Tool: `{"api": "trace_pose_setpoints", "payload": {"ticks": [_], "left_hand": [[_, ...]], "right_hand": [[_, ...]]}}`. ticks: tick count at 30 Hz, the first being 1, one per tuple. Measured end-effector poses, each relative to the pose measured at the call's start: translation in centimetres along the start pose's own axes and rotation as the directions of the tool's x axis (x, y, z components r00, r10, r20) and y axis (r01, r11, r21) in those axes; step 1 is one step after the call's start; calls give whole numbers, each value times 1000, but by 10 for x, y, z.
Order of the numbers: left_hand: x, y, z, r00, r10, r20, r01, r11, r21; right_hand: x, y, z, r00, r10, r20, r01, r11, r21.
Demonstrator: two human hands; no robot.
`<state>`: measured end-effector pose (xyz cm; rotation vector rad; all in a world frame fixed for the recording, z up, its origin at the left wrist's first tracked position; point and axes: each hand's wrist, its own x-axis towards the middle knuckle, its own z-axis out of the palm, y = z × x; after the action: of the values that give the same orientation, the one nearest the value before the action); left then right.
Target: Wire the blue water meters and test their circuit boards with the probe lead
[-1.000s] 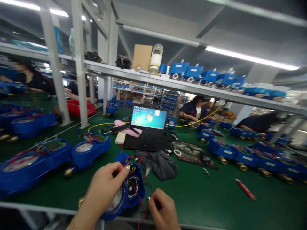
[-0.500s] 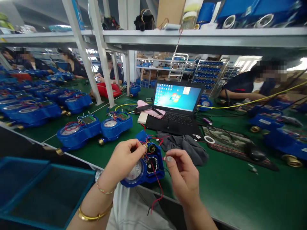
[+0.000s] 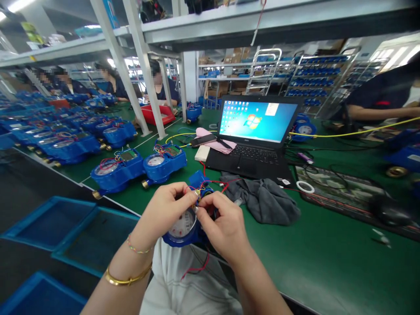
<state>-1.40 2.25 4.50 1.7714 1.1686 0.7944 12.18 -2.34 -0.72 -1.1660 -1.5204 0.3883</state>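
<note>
A blue water meter (image 3: 180,238) with a round clear dial lies at the table's front edge, its wired compartment partly covered by my hands. Thumb and fingers of my left hand (image 3: 172,205) pinch thin coloured wires (image 3: 198,197) over the meter. Close beside them, my right hand (image 3: 223,221) is closed in a pinch at the same wires; a small pale tip shows at its thumb, and exactly what it grips is too small to make out. Loose red wires (image 3: 198,267) hang below the meter, in front of my lap.
An open laptop (image 3: 249,162) stands behind the meter, with a grey cloth (image 3: 265,203) before it. Two more blue meters (image 3: 164,164) (image 3: 118,170) stand left, rows of others beyond. A mouse (image 3: 390,210) lies right; blue trays (image 3: 95,240) sit lower left. Co-workers sit across the table.
My right hand has moved left from the meter's right side to meet my left hand at the wires. The view has turned slightly right and down.
</note>
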Motion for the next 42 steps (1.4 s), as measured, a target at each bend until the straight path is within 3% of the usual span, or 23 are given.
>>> {"api": "trace_pose_setpoints", "payload": {"ticks": [13, 21, 29, 34, 42], "left_hand": [[0, -2, -1, 996, 55, 66, -54, 998, -8], [1, -2, -1, 995, 61, 77, -62, 998, 10], [2, -1, 0, 997, 63, 54, -63, 998, 1], [2, 0, 0, 995, 69, 66, -70, 997, 14], [3, -1, -1, 996, 84, 37, -84, 996, -2]], "right_hand": [[3, 7, -2, 999, 23, 34, -27, 993, 119], [3, 8, 0, 1000, -27, 1, 27, 991, 129], [0, 8, 5, 990, -114, -85, 110, 993, -47], [-1, 9, 10, 956, -211, -204, 172, 965, -196], [-3, 7, 8, 962, -195, -190, 185, 980, -74]]}}
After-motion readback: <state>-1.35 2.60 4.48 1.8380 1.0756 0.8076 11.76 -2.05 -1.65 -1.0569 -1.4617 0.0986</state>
